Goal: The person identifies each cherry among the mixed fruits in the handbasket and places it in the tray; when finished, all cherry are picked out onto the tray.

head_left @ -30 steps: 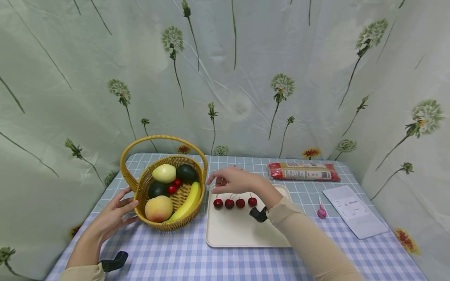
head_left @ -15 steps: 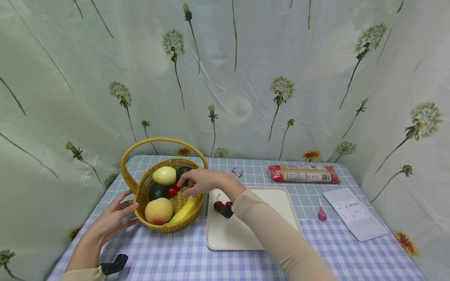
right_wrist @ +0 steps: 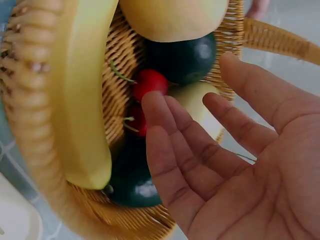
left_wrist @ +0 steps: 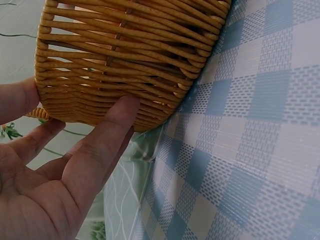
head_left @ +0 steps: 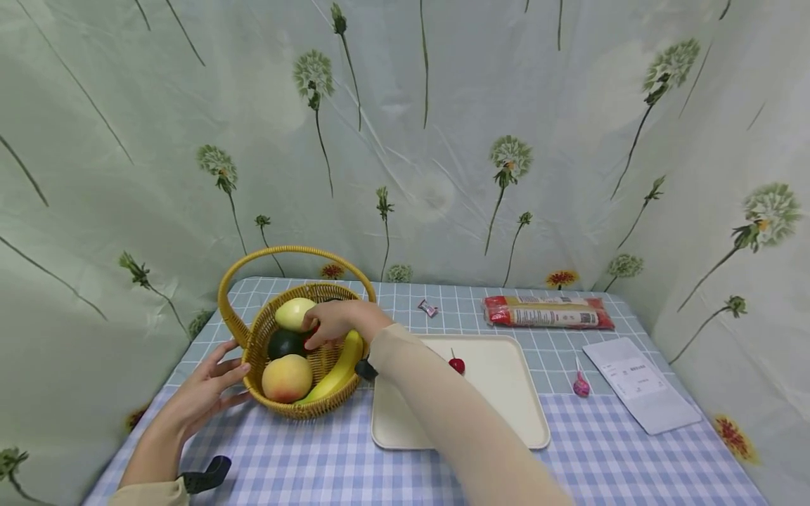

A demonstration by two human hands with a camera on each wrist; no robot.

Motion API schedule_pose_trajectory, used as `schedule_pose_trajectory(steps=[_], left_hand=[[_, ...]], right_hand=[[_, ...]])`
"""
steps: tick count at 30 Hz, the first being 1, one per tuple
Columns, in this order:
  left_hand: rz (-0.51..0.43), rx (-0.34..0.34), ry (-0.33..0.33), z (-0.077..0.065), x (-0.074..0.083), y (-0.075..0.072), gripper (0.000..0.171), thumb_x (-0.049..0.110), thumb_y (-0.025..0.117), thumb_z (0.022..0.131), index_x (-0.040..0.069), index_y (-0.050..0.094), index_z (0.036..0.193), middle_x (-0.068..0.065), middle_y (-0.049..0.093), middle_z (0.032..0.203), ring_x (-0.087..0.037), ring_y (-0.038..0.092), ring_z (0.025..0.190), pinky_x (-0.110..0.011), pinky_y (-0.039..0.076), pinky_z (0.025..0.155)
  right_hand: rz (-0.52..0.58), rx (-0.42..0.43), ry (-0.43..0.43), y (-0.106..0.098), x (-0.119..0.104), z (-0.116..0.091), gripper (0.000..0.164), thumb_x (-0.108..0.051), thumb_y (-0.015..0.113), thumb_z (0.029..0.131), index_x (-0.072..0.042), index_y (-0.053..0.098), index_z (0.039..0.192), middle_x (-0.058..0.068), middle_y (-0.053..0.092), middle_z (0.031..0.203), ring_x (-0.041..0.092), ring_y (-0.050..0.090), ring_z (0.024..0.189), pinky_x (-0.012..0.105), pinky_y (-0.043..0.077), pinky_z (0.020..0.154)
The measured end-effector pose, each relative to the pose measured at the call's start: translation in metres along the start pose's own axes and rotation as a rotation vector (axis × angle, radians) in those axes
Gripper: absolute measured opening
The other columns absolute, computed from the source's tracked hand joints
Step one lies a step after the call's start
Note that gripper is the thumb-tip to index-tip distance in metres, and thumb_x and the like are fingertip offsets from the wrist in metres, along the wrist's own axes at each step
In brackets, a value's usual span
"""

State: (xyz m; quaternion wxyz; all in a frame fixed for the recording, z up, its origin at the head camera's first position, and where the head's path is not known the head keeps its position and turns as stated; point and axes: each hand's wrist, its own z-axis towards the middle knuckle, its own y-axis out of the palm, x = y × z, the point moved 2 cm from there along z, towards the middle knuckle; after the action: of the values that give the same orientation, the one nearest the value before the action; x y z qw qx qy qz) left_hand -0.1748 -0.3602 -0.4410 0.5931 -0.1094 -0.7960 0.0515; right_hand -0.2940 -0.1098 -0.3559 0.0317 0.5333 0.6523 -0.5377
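In the head view my left hand (head_left: 209,383) touches the left side of a yellow wicker basket (head_left: 316,410). Its fingers are spread along the basket's woven outside, as the left wrist view shows. My right hand (head_left: 342,322) is inside the basket, fingers loosely bent. In the right wrist view its fingertips are right at two red cherries (right_wrist: 151,81), with nothing held between fingers and thumb. Around them lie a banana (head_left: 342,371), a peach (head_left: 287,379), a pale yellow-green fruit (head_left: 294,314) and two dark green fruits (head_left: 286,344).
A cream tray (head_left: 500,422) stands right of the basket, partly under the right sleeve. One cherry (head_left: 457,365) shows on it. Behind lie a small wrapped candy (head_left: 427,308) and a red-ended packet (head_left: 549,313). A lollipop (head_left: 581,385) and a grey pouch (head_left: 642,386) are farther right.
My right hand has moved left from over the tray into the basket. The right sleeve now covers most of the tray's cherries. The left hand has stayed at the basket.
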Motion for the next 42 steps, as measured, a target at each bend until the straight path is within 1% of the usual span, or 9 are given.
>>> schedule_pose_trajectory(steps=[4,9,12,19,25,29,34,37,42], left_hand=[[0.000,-0.002,0.006,0.001,0.001,0.000,0.080,0.028,0.058,0.113,0.013,0.004,0.171,-0.031,0.031,0.163,-0.015,0.062,0.122,-0.044,0.063,0.101],[0.001,-0.011,0.013,0.002,0.002,0.001,0.082,0.029,0.059,0.113,0.013,0.004,0.172,-0.029,0.031,0.163,-0.005,0.059,0.117,-0.044,0.063,0.102],[0.005,-0.012,0.017,0.003,0.003,0.001,0.082,0.029,0.058,0.113,0.013,0.004,0.172,-0.030,0.030,0.164,-0.003,0.059,0.117,-0.045,0.063,0.103],[0.007,-0.017,0.029,0.005,0.004,0.002,0.081,0.028,0.059,0.113,0.013,0.005,0.172,-0.029,0.032,0.163,-0.003,0.060,0.116,-0.044,0.063,0.102],[0.005,-0.023,0.027,0.005,0.001,0.002,0.081,0.028,0.058,0.113,0.013,0.004,0.171,-0.028,0.034,0.161,-0.001,0.060,0.115,-0.043,0.063,0.102],[-0.004,-0.019,-0.002,0.001,-0.003,-0.003,0.080,0.029,0.057,0.113,0.014,0.004,0.171,-0.027,0.033,0.162,0.002,0.060,0.113,-0.044,0.063,0.102],[-0.008,-0.010,-0.008,0.000,-0.004,-0.007,0.078,0.028,0.057,0.113,0.015,0.006,0.171,-0.025,0.036,0.160,0.004,0.060,0.111,-0.043,0.063,0.102],[-0.006,-0.020,-0.004,0.002,-0.003,-0.005,0.078,0.028,0.058,0.113,0.015,0.007,0.171,-0.026,0.035,0.162,0.003,0.060,0.114,-0.044,0.062,0.104],[0.002,-0.022,-0.011,0.004,0.000,-0.002,0.080,0.029,0.057,0.113,0.015,0.005,0.171,-0.028,0.031,0.165,0.000,0.059,0.116,-0.046,0.062,0.105]], right_hand=[[0.052,-0.028,0.053,0.003,0.000,0.010,0.056,-0.027,0.067,0.108,-0.012,0.051,0.159,0.006,0.056,0.153,0.029,0.068,0.126,0.040,0.057,0.112],[0.021,-0.020,0.131,0.005,0.001,0.019,0.058,-0.031,0.069,0.107,-0.020,0.051,0.160,-0.001,0.060,0.147,0.021,0.069,0.123,0.032,0.059,0.107],[-0.002,-0.002,0.174,0.006,0.000,0.023,0.058,-0.033,0.071,0.105,-0.025,0.052,0.160,-0.004,0.063,0.145,0.016,0.069,0.122,0.029,0.059,0.104],[0.009,0.007,0.274,0.008,0.000,0.028,0.062,-0.038,0.075,0.102,-0.031,0.053,0.159,0.002,0.073,0.128,0.018,0.071,0.119,0.030,0.062,0.100],[0.022,-0.002,0.299,0.012,0.000,0.031,0.061,-0.037,0.076,0.101,-0.029,0.054,0.158,0.003,0.075,0.127,0.018,0.073,0.117,0.031,0.062,0.100],[0.019,-0.015,0.275,0.016,-0.001,0.035,0.048,-0.034,0.076,0.102,-0.026,0.062,0.148,-0.001,0.073,0.124,0.017,0.074,0.114,0.030,0.063,0.098],[-0.003,-0.026,0.224,0.016,0.001,0.038,0.013,-0.029,0.072,0.105,-0.021,0.065,0.112,-0.004,0.065,0.106,0.016,0.072,0.098,0.027,0.063,0.083],[-0.012,-0.016,0.237,0.015,0.003,0.037,0.012,-0.029,0.069,0.106,-0.020,0.064,0.101,-0.006,0.061,0.096,0.014,0.069,0.089,0.025,0.059,0.076],[-0.025,-0.009,0.240,0.015,0.006,0.037,0.013,-0.025,0.067,0.107,-0.015,0.070,0.100,-0.004,0.064,0.092,0.014,0.069,0.085,0.024,0.057,0.074]])
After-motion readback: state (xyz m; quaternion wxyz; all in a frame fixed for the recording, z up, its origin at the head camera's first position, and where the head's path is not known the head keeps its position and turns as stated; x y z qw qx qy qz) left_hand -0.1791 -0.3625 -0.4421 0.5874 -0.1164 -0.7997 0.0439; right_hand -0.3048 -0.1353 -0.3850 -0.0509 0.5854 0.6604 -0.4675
